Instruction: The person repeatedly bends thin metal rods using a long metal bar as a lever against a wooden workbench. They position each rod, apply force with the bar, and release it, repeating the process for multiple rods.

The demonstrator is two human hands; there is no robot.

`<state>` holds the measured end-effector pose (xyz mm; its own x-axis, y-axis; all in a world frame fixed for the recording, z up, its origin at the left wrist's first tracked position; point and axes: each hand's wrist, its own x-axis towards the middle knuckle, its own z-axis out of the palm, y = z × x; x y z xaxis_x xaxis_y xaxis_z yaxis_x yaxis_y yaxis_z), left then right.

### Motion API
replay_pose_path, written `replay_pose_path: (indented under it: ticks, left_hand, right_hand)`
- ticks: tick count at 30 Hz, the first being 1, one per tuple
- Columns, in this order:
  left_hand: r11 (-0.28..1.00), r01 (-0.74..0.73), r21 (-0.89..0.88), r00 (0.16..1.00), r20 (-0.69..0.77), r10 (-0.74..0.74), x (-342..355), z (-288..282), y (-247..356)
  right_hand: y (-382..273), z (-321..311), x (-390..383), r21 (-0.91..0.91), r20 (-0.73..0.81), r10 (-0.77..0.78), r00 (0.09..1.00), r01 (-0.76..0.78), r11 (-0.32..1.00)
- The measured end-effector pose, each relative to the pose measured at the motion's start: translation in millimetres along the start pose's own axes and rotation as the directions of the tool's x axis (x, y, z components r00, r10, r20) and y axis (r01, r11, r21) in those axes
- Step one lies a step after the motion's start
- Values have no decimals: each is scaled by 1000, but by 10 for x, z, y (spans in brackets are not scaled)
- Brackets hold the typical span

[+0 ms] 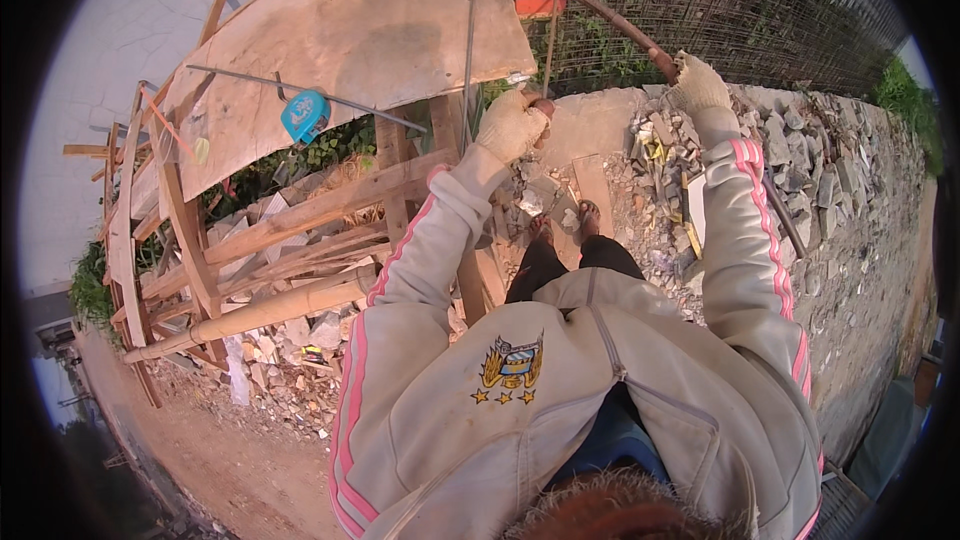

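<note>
My left hand (512,126) wears a cream knit glove with bare fingertips. Its fingers are wrapped around a thin bent metal rod (470,50), whose upper part turns a corner near the board's far right edge. My right hand (698,87), gloved alike, is closed on the lower end of a long brown bar-shaped tool (610,15). The tool's far end meets the rod's bend, beside an orange-red piece (540,6). A wooden board (400,40) serves as the work surface. On it lie a blue tape measure (305,117) and a straight metal rod (340,100).
Wooden beams (300,210) and a bamboo pole (250,320) support the board at left. Stacked wire mesh (700,0) stands at the far right. Broken rubble (800,160) lies beside a concrete strip. My sandalled feet (565,225) stand among debris.
</note>
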<state>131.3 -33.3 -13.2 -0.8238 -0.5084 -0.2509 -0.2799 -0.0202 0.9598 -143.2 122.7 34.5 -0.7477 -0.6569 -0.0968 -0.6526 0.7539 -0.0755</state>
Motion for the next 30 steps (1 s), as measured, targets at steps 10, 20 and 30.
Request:
replay_pose_path:
  ticks: [10,20,30]
  left_hand:
    - [486,-87,870,783,-241,573,-414,-244,319]
    - [329,417,847,846,-494,200,-669,-208,165]
    - [854,-299,-425,902,-417,108,-507,-581,1185]
  right_hand:
    - [313,32,165,205,-147,-250,957,276,939]
    - [102,410,328,863,-191,-326,926,317,393]
    - [-581,40,666,933,-98,-883,459,-266,-242]
